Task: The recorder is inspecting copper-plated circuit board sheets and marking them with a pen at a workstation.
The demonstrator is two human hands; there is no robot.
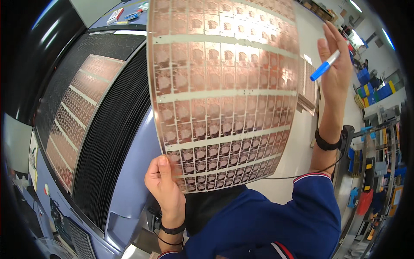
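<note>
My left hand (164, 186) pinches the lower left corner of a large thin copper-coloured flexible circuit sheet (224, 90), held up and curved in front of me. The sheet carries rows of small repeated patterns split by pale strips. My right hand (336, 64) is raised behind the sheet's right edge, holding a blue and white marker pen (325, 65) between its fingers. Whether the right hand also touches the sheet's edge is unclear.
To the left stands a blue-grey machine (129, 172) with black ribbed rollers (114, 134) and another copper sheet (79, 112) lying on its dark bed. More sheets (307, 88) lie stacked on the white table. Shelves with blue bins (373, 90) stand far right.
</note>
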